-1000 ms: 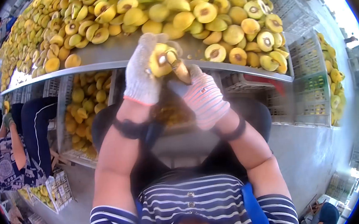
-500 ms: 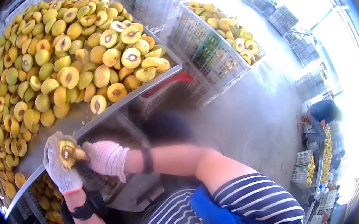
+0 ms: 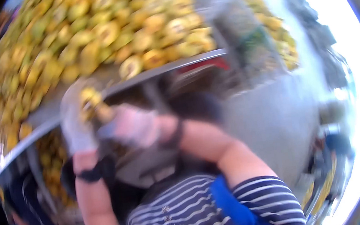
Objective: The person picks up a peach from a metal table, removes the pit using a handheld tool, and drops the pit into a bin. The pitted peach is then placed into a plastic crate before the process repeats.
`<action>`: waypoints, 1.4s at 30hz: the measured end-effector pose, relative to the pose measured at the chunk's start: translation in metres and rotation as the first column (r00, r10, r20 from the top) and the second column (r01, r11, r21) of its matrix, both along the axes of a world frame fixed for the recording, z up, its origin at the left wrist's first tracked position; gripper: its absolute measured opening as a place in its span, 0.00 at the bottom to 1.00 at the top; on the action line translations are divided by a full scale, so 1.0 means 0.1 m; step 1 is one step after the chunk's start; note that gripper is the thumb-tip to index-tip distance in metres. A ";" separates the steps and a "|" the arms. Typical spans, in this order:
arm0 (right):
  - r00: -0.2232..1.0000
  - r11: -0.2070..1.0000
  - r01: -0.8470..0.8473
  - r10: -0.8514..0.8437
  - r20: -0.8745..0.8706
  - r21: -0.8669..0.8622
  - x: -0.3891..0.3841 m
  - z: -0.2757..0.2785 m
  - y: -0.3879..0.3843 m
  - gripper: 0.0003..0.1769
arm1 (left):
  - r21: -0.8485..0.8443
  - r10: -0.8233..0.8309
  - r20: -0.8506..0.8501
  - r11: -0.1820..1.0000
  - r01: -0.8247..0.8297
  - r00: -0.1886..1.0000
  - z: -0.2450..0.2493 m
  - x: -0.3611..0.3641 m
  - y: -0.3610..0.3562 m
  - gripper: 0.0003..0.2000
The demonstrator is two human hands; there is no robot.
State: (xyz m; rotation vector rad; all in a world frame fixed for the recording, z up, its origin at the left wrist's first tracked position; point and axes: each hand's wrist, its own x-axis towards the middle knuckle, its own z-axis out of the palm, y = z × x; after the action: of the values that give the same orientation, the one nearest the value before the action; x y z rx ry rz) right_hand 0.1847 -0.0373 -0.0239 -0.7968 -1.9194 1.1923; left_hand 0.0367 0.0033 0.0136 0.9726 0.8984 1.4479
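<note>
At the tray's near edge, my left hand point(image 3: 76, 120), in a pale knit glove, is closed around a yellow peach half point(image 3: 89, 97). My right hand point(image 3: 135, 125), also gloved, is closed and meets the fruit from the right. A bare-looking fingertip or a short tan piece shows at the peach; blur hides which. What the right fingers hold, if anything, I cannot make out. Beyond both hands, a heap of cut peaches point(image 3: 107, 32) covers the metal tray point(image 3: 163, 70), some with their cut faces up.
To the right stands a plastic crate point(image 3: 261, 52) with peaches point(image 3: 283, 41) heaped in it. A red object point(image 3: 216, 63) lies under the tray's corner. More peaches point(image 3: 50, 159) show below the tray. Far right, a blurred person point(image 3: 338, 143) is beside more fruit.
The view has swung, so tray, crate and hands appear shifted right, and the picture is now blurred. Both hands stay together at the peach half.
</note>
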 end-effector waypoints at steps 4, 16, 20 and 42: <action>0.949 0.969 -0.008 0.085 0.304 -0.247 -0.13 -0.34 0.06 0.09 | -0.280 -0.047 0.175 0.955 0.095 0.983 0.07 -0.06 -0.06 0.13; 0.991 0.994 -0.012 0.025 0.128 -0.106 -0.27 -0.20 0.05 0.16 | -0.384 0.095 0.113 0.922 -0.045 0.989 0.02 0.00 -0.09 0.13; 0.951 0.993 0.077 -0.047 0.305 -0.087 -0.37 -0.81 0.07 0.12 | -0.330 -0.054 -0.108 0.944 0.016 0.993 0.12 -0.02 -0.07 0.14; 0.947 0.447 -0.320 0.179 -0.267 -0.835 0.14 0.30 -0.13 0.12 | -0.086 -0.174 0.230 0.976 0.198 0.958 0.05 -0.37 -0.08 0.22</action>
State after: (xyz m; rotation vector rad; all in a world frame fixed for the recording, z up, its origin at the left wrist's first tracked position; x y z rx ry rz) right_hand 0.1990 -0.0506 0.0056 -0.8803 -1.2125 2.4456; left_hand -0.0004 -0.0044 0.0188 0.7757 0.6947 1.3036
